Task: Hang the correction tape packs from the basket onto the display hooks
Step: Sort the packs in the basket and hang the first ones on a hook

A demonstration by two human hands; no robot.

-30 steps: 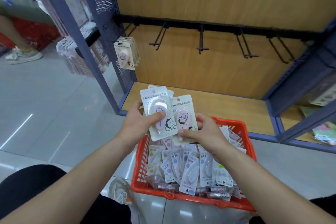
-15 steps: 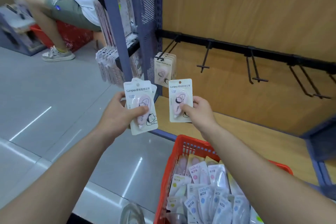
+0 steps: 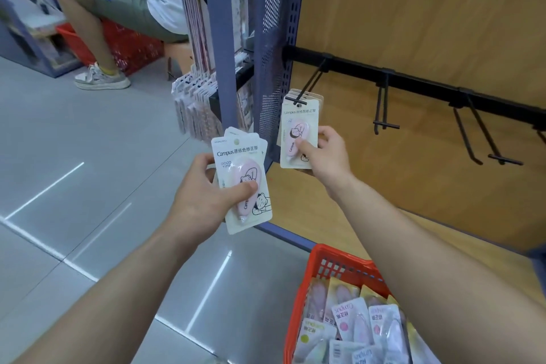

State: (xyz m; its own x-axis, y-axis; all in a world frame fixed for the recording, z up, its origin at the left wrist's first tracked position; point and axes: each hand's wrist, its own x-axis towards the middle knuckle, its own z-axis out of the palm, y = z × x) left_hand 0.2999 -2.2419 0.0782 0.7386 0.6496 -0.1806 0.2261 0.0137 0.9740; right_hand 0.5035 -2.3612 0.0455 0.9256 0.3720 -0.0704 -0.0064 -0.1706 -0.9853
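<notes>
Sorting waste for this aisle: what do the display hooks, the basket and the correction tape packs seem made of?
Display hooks: thin black wire, likely painted metal, matte. Basket: red moulded plastic, by its lattice wall. Correction tape packs: matte printed card, apparently with a clear plastic blister.

head | single view, worn on head | faces forward and down (wide-angle) | close to rail (image 3: 413, 81), basket (image 3: 339, 267) at lower edge

The front pack (image 3: 236, 154) in the left hand (image 3: 204, 201) reads "Campus 原纸色修正带" and "GOOD TIME"; the second pack (image 3: 298, 118), in the right hand (image 3: 325, 154), repeats the Campus line, fainter.
</notes>
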